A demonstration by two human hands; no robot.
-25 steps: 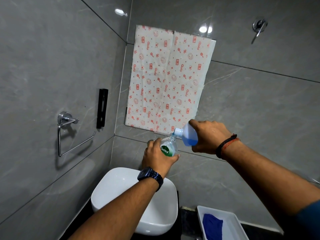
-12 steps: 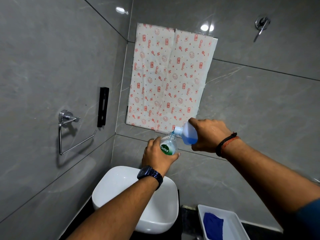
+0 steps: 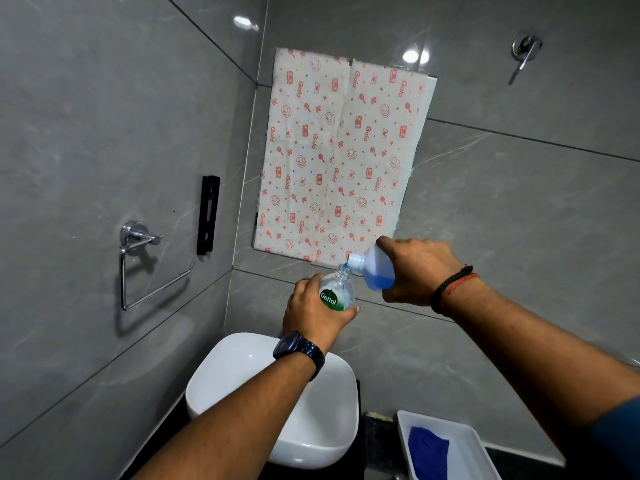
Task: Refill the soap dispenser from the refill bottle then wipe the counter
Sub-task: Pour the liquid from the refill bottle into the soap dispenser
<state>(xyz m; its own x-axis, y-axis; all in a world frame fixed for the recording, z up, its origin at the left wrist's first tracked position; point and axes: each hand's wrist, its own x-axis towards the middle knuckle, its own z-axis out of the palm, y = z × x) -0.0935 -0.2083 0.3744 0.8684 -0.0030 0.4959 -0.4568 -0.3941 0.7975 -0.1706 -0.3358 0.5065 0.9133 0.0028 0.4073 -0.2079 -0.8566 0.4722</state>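
Note:
My left hand (image 3: 313,315) grips a clear soap dispenser bottle (image 3: 337,292) with a green Dettol label, held in the air above the white basin (image 3: 242,368). My right hand (image 3: 412,268) holds the translucent refill bottle (image 3: 375,268), tipped with its neck down and to the left against the dispenser's open mouth. Blue liquid pools in the lower part of the refill bottle and a thin blue stream shows at the neck. A blue cloth (image 3: 427,452) lies in a white tray (image 3: 474,445) at the bottom right.
Grey tiled walls close in on the left and behind. A chrome towel ring (image 3: 138,261) and a black bracket (image 3: 207,214) hang on the left wall. A patterned paper sheet (image 3: 339,157) covers the back wall. The dark counter (image 3: 374,431) shows between basin and tray.
Both hands and bottles keep the same pouring pose. The view has drifted slightly, so the hands sit a little higher in the frame.

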